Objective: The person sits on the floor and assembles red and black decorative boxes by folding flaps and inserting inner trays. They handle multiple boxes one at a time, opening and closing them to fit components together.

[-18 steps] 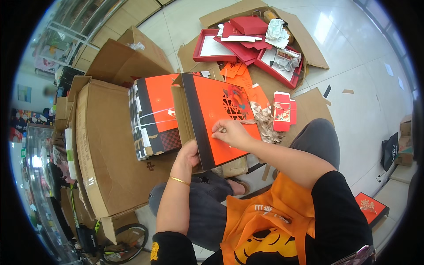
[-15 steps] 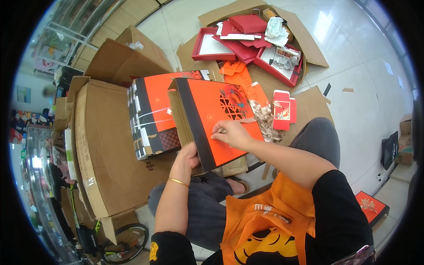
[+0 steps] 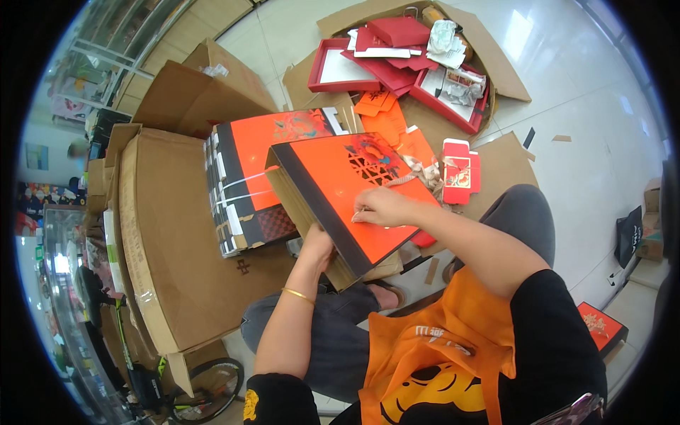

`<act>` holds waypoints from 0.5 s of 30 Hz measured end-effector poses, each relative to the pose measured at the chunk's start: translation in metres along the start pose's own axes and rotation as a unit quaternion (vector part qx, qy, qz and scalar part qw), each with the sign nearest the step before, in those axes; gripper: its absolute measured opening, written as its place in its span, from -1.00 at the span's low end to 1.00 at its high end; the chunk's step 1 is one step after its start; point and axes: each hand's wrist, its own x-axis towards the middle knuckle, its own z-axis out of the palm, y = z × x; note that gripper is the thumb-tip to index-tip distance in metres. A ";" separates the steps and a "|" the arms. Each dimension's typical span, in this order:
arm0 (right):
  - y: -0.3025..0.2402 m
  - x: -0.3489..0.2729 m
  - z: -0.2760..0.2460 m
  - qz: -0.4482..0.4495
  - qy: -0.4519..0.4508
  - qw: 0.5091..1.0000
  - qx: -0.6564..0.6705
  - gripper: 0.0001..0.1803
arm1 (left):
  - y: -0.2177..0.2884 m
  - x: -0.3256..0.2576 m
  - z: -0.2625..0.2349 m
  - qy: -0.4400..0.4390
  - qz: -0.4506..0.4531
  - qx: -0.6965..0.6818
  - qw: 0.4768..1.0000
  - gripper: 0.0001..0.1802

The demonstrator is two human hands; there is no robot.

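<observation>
Tilted over my lap is an orange gift box (image 3: 333, 185) with black edge bands, a cut-out lattice and a flower print. Its brown inside shows along the open left side. My left hand (image 3: 320, 244), below a gold bracelet, reaches into that opening, and its fingers are hidden by the box. On the orange face, my right hand (image 3: 382, 207) is closed in a pinch near the black band; a small pale bit shows at the fingertips, too small to name. A striped ribbon (image 3: 399, 181) lies by the lattice, just beyond the right hand.
Flattened orange and black boxes (image 3: 248, 152) lie stacked to the left, with white cords across them. A large brown carton (image 3: 191, 234) stands beside them. Red boxes and lids (image 3: 400, 34) pile in an open carton ahead. A small red box (image 3: 460, 170) lies on cardboard at right.
The orange box has tilted and shifted slightly right and nearer. My left hand has gone further into its opening. My right hand has moved a little right with the box, still pinched.
</observation>
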 end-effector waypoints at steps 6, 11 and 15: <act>0.022 0.005 0.013 0.059 -0.009 0.991 0.120 -0.71 | 0.008 0.008 0.003 0.013 0.165 0.213 0.963 -0.64; 0.049 0.009 0.020 0.188 0.023 0.881 0.433 -0.68 | 0.025 0.010 0.014 -0.016 -0.049 -0.004 0.999 -0.47; 0.053 0.004 0.034 0.225 0.026 0.830 0.510 -0.71 | 0.051 0.012 0.010 -0.014 -0.036 -0.077 0.996 -0.20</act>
